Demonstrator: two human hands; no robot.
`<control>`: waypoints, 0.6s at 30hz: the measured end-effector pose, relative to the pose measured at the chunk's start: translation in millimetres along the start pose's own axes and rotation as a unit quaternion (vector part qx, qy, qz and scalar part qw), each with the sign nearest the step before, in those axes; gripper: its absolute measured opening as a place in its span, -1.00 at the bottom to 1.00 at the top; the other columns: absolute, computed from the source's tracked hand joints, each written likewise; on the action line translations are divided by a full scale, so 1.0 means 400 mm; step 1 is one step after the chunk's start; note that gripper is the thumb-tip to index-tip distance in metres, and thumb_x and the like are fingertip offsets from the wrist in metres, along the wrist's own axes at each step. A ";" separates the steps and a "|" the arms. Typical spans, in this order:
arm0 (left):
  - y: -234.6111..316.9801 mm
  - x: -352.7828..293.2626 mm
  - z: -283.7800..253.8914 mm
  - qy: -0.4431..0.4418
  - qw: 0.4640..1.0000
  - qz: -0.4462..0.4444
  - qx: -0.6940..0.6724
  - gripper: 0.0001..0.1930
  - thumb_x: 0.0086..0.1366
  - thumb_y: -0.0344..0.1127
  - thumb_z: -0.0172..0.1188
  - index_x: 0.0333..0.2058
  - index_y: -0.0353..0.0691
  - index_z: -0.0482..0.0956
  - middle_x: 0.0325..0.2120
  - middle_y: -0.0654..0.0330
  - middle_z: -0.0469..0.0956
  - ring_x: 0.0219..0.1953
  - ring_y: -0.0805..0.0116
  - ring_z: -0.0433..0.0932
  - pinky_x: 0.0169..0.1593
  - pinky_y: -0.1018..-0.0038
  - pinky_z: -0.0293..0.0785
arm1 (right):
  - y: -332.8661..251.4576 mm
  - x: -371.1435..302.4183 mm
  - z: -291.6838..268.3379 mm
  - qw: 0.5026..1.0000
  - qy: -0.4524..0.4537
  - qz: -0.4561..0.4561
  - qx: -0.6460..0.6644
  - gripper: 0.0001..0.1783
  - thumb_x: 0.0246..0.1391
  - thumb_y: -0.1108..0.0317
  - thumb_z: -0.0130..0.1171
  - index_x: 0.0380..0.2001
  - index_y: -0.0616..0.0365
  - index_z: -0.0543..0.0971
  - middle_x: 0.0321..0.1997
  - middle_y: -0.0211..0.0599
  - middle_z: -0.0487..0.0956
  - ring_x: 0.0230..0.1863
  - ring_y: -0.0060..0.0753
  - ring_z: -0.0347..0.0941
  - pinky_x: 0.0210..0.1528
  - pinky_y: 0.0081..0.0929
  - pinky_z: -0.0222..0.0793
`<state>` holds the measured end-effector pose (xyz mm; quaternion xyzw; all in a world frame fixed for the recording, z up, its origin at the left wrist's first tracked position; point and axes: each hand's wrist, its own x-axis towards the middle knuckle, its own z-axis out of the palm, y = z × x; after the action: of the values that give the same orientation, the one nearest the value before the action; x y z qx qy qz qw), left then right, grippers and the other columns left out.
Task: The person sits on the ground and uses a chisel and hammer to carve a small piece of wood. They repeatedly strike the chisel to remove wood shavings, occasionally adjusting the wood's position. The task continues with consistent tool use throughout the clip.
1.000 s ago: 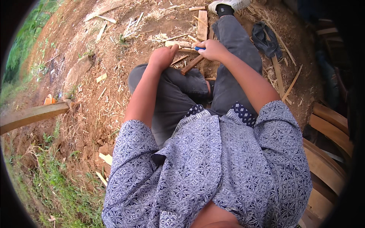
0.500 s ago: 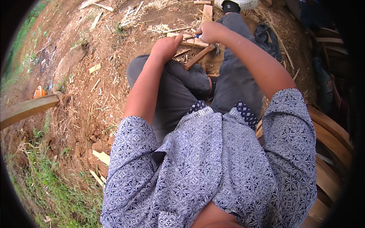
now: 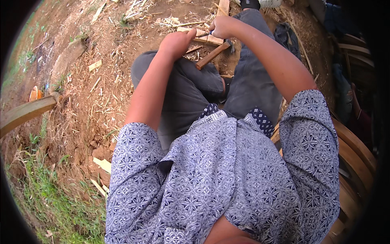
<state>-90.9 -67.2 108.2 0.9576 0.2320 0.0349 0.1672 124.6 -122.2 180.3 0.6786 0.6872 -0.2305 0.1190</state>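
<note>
My right hand [image 3: 223,27] is closed around the blue handle of a slim tool [image 3: 204,35], whose dark shaft points left. Its exact kind is too small to make out. My left hand [image 3: 175,44] is closed at the shaft's far end, thumb on top. What its fingers grip is hidden. Beneath the tool lies a pale wooden board [image 3: 211,39]. Just nearer to me rests a hammer [image 3: 213,55] with a wooden handle, its dark metal head beside my right leg, touched by neither hand.
I sit on bare earth strewn with wood shavings [image 3: 138,10] and offcuts. A curved wooden piece [image 3: 28,114] juts in at the left, near an orange object [image 3: 35,94]. Grass [image 3: 61,203] grows lower left. Curved timbers [image 3: 355,152] are stacked to my right.
The view has shifted slightly, so the ground and hammer sit a little higher in the picture. Both hands keep nearly the same hold, the tool between them.
</note>
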 end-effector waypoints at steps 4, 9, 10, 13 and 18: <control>0.005 0.005 0.003 -0.005 1.000 0.006 -0.001 -0.86 0.37 -0.39 0.02 -0.11 -0.15 0.36 -0.37 -0.03 0.65 -0.26 -0.13 0.65 -0.24 -0.03 0.54 | 0.036 0.063 0.044 0.996 0.009 -0.034 -0.077 -0.77 -0.06 0.41 0.17 -0.40 0.20 0.78 -0.39 -0.01 0.71 -0.34 0.00 0.67 -0.27 -0.08 0.57; -0.002 0.010 0.005 -0.027 0.999 0.009 0.016 -0.80 0.34 -0.40 0.05 -0.08 -0.13 0.36 -0.39 -0.03 0.64 -0.27 -0.13 0.65 -0.25 -0.04 0.54 | -0.029 0.117 0.013 0.985 -0.082 0.011 -0.153 -0.74 -0.04 0.37 0.22 -0.32 0.21 0.79 -0.25 0.01 0.74 -0.29 -0.01 0.70 -0.17 -0.09 0.61; -0.011 0.002 0.002 -0.032 0.999 0.005 0.025 -0.80 0.35 -0.39 0.05 -0.07 -0.13 0.36 -0.39 -0.03 0.64 -0.28 -0.14 0.65 -0.25 -0.04 0.54 | -0.066 0.092 0.004 0.991 -0.064 0.027 -0.114 -0.72 -0.03 0.35 0.22 -0.27 0.19 0.78 -0.19 0.01 0.73 -0.21 -0.01 0.70 -0.12 -0.09 0.61; 0.000 -0.011 0.005 -0.019 1.000 -0.005 0.023 -0.83 0.40 -0.33 0.03 -0.07 -0.13 0.37 -0.42 -0.05 0.64 -0.31 -0.17 0.65 -0.28 -0.06 0.53 | -0.109 0.034 -0.019 0.996 -0.045 0.061 -0.045 -0.62 0.04 0.29 0.23 -0.05 0.09 0.75 0.04 0.01 0.69 0.09 0.00 0.64 0.11 -0.09 0.58; 0.040 0.041 -0.015 -0.012 0.996 -0.085 0.018 -0.76 0.50 -0.13 -0.04 -0.09 -0.18 0.43 -0.40 -0.11 0.67 -0.29 -0.21 0.66 -0.22 -0.09 0.55 | 0.141 0.141 0.092 0.964 -0.122 -0.034 -0.232 -0.62 0.09 0.25 0.25 -0.02 0.01 0.73 -0.11 -0.08 0.74 -0.09 -0.07 0.70 -0.04 -0.23 0.62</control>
<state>-70.4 -71.4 119.1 0.9376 0.3112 0.0051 0.1548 171.9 -91.9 113.0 0.5754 0.7247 -0.1501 0.3481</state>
